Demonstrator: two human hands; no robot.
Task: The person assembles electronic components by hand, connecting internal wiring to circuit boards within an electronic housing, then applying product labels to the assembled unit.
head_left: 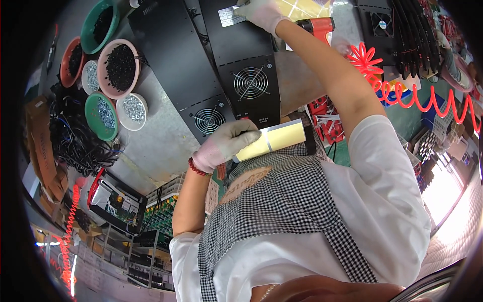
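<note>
My left hand (224, 145), in a pale work glove, is closed on a curled sheet of yellow label backing paper (282, 138) in front of my apron. At the top edge my gloved right hand (265, 15) has its fingers at the corner of a silver label (230, 16), which lies against the top of a black metal case (229, 43). Some of those fingers are cut off by the frame. The case has a round fan grille (250, 83) at its near end. A second black case (173, 55) lies beside it on the left.
A red power driver (318, 27) and a yellow label sheet (307, 9) lie beside my right forearm. A coiled red air hose (402, 95) hangs at right. Bowls of screws and black parts (119, 68), plus a black cable bundle (85, 143), stand at left.
</note>
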